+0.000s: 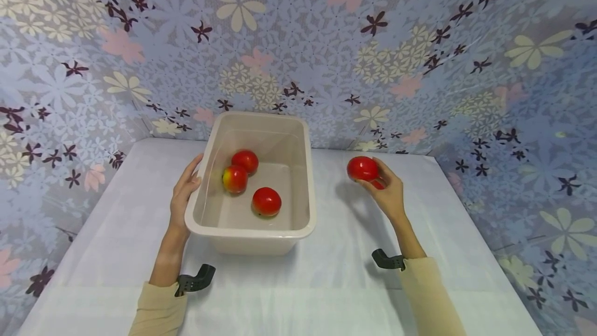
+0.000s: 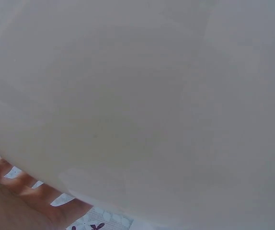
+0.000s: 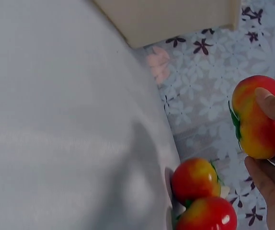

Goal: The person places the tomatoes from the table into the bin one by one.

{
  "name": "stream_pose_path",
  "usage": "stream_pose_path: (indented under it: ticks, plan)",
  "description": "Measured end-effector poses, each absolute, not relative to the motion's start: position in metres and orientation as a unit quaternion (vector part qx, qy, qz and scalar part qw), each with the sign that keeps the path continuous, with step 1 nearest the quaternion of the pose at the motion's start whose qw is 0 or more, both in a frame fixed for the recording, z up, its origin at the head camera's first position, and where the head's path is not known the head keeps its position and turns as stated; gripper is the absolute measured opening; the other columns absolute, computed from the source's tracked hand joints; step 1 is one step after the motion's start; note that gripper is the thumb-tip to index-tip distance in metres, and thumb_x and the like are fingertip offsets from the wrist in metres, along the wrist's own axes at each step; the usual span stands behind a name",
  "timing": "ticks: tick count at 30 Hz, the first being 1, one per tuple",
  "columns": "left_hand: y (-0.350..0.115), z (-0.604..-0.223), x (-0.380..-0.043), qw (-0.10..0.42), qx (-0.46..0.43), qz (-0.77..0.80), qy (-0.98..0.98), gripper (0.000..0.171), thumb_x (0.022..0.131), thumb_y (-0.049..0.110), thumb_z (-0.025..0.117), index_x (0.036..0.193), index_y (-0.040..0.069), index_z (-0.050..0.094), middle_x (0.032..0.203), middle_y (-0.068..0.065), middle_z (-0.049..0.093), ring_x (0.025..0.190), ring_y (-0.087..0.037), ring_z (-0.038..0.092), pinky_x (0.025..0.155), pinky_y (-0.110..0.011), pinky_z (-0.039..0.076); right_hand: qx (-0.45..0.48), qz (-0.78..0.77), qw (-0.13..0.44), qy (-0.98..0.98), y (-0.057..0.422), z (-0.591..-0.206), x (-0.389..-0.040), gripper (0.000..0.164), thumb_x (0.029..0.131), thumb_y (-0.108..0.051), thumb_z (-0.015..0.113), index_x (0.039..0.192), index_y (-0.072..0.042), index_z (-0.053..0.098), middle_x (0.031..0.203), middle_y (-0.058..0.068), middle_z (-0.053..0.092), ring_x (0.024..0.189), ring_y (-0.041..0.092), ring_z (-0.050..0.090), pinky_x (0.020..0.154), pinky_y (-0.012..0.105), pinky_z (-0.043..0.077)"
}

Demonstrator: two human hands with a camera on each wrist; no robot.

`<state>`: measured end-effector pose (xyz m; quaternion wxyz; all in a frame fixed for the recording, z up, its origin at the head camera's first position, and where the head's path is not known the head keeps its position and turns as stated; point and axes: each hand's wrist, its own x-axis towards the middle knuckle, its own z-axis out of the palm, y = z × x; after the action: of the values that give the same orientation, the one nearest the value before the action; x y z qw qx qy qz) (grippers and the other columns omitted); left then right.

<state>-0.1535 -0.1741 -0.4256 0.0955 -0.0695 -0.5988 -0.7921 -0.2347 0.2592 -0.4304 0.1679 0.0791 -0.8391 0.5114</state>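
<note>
Raised above the right side of the table, my right hand point(image 1: 391, 191) grips a glossy red and yellow tomato point(image 3: 252, 129) with a green leafy top, thumb on one side and fingers on the other. Two more tomatoes, one upper point(image 3: 195, 181) and one lower point(image 3: 207, 215), lie below it in the right wrist view; the hand mostly covers them in the head view. My left hand point(image 1: 183, 198) rests against the outer left side of a beige plastic bin point(image 1: 252, 233), fingers stretched along it beneath the rim. Three red tomatoes point(image 1: 267, 202) lie loose on the bin's floor.
A white cloth covers the table point(image 1: 336, 268). Flower-patterned fabric point(image 1: 298, 40) rises behind it and along both sides. Each wrist carries a black camera mount, one on the left point(image 1: 196, 280) and one on the right point(image 1: 388, 260).
</note>
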Motion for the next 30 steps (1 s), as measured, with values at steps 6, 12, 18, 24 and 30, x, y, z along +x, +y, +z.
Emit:
stream_pose_path:
  ticks: [6,12,18,24,30]
  plan:
    - [-0.174,-0.427,-0.153,0.096,-0.067,-0.793,-0.598,0.052,0.102,0.015,0.026,0.154,0.013,0.029,0.154,-0.009,0.037,0.133,-0.023,0.044,0.103,-0.025,0.046,0.108,0.505,0.167,-0.840,0.244,-0.423,-0.232,0.066,0.080,0.000,0.077,0.140,0.003,0.049,0.136,0.023,0.056,0.114,0.034,0.060,0.099,0.043,0.049]
    - [-0.174,-0.427,-0.153,0.095,-0.065,-0.788,-0.605,0.052,0.102,0.015,0.026,0.154,0.013,0.029,0.155,-0.010,0.035,0.134,-0.024,0.042,0.102,-0.025,0.046,0.151,0.511,0.172,-0.828,0.231,-0.413,-0.229,0.068,0.078,0.005,0.077,0.139,0.007,0.048,0.134,0.026,0.057,0.113,0.039,0.060,0.094,0.028,0.052]
    - [-0.174,-0.427,-0.154,0.099,-0.065,-0.788,-0.603,0.052,0.102,0.015,0.026,0.153,0.013,0.030,0.154,-0.010,0.036,0.132,-0.024,0.043,0.102,-0.025,0.046,0.177,0.506,0.171,-0.827,0.220,-0.404,-0.228,0.069,0.079,0.003,0.077,0.140,0.006,0.047,0.137,0.025,0.054,0.117,0.040,0.059,0.094,0.028,0.052]
    - [-0.173,-0.426,-0.154,0.096,-0.066,-0.791,-0.600,0.052,0.102,0.012,0.024,0.154,0.011,0.027,0.155,-0.014,0.035,0.131,-0.022,0.045,0.102,-0.024,0.045,0.186,0.496,0.181,-0.829,0.211,-0.393,-0.222,0.067,0.080,0.001,0.076,0.140,0.005,0.047,0.137,0.023,0.055,0.121,0.036,0.058,0.097,0.027,0.049]
    - [-0.173,-0.427,-0.154,0.100,-0.064,-0.789,-0.603,0.052,0.102,0.014,0.025,0.154,0.011,0.028,0.155,-0.012,0.035,0.131,-0.023,0.044,0.102,-0.024,0.046,0.202,0.498,0.179,-0.824,0.200,-0.381,-0.215,0.067,0.080,0.001,0.076,0.141,0.003,0.047,0.138,0.022,0.055,0.120,0.037,0.059,0.094,0.023,0.049]
